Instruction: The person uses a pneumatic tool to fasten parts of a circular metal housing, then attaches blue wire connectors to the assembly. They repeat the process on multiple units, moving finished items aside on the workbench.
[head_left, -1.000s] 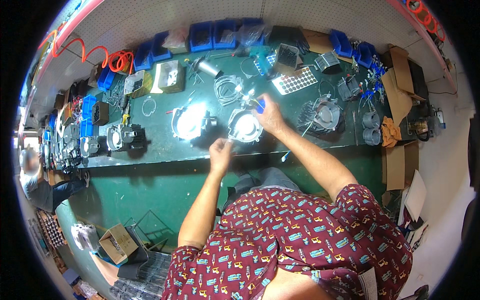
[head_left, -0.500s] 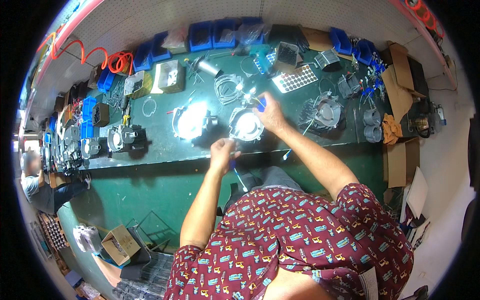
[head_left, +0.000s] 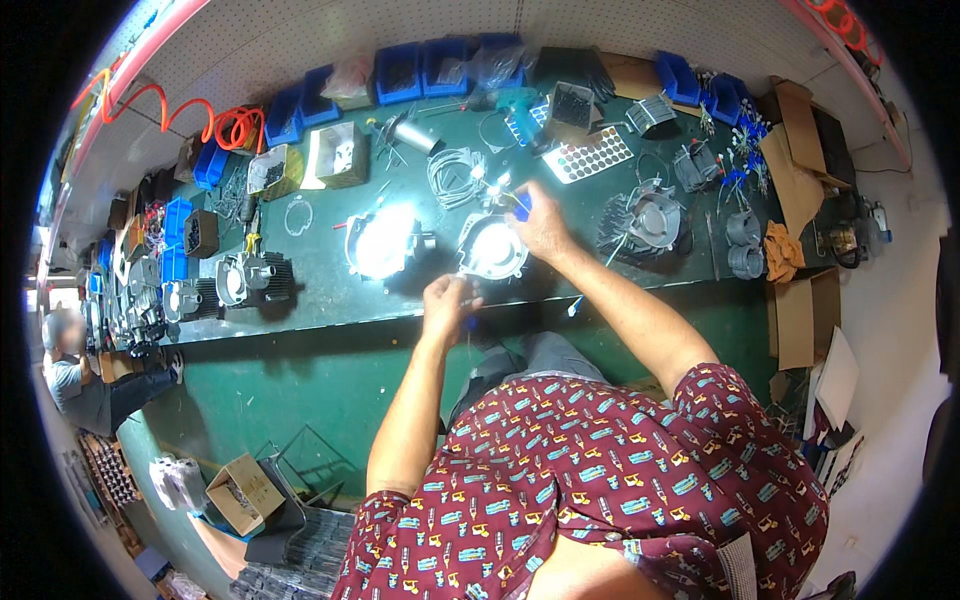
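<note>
A round metal motor housing (head_left: 492, 248), glaring under the light, lies near the bench's front edge between my hands. My left hand (head_left: 447, 305) is closed at its front left edge; what the fingers grip is hidden, though a bit of blue shows just below them. At the housing's far right side, my right hand (head_left: 545, 228) is closed on a small blue piece (head_left: 522, 207). Thin wires with white connectors (head_left: 495, 186) stick up behind the housing. To the left stands a second housing (head_left: 382, 243), washed out by glare.
Right of my hands sits a finned motor housing (head_left: 655, 220) with a cable over the edge. Behind lie a grey cable coil (head_left: 455, 178), a sheet of round stickers (head_left: 590, 155) and blue bins (head_left: 398, 75). Further left are more housings (head_left: 250, 278) and a seated person (head_left: 75, 370).
My left hand has turned slightly; the white-tipped wire that hung below it no longer shows clearly. My right hand stays almost in place at the blue piece.
</note>
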